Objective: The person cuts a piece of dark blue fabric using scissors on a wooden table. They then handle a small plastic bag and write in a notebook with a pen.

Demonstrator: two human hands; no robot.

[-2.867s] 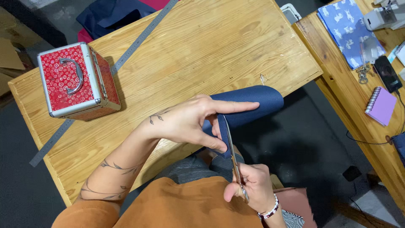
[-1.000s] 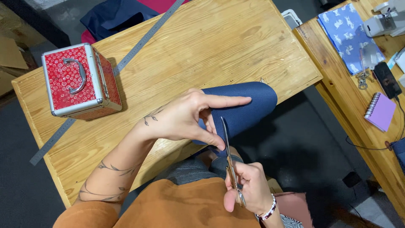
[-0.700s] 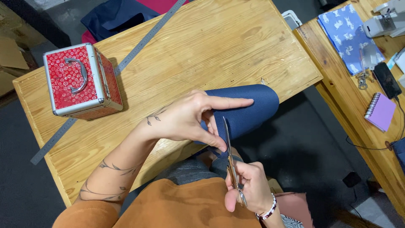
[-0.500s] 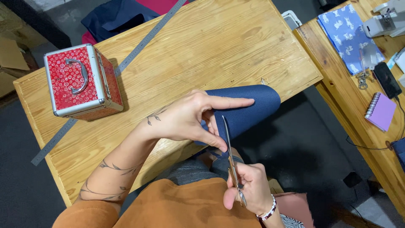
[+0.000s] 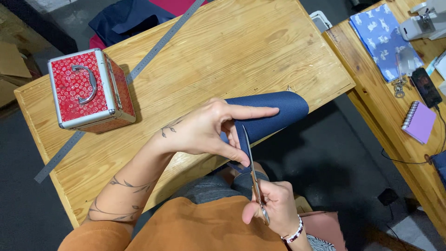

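Observation:
My left hand (image 5: 209,130) pinches a folded piece of dark blue fabric (image 5: 274,114) at the near edge of the wooden table (image 5: 223,51), index finger stretched along its top. My right hand (image 5: 274,209) grips a pair of metal scissors (image 5: 251,169), whose blades point away from me into the fabric's edge just beside my left thumb. The fabric curves over and hangs past the table edge above my lap.
A red patterned case with metal trim and a handle (image 5: 88,88) stands at the table's left. A long metal ruler (image 5: 139,69) lies diagonally behind it. A second wooden bench (image 5: 371,93) at right carries blue printed cloth (image 5: 383,39), a phone (image 5: 425,86) and a purple notebook (image 5: 420,121).
The scissors have edged forward into the fabric, and the fabric roll has shifted slightly. My left hand keeps its pinch in the same spot.

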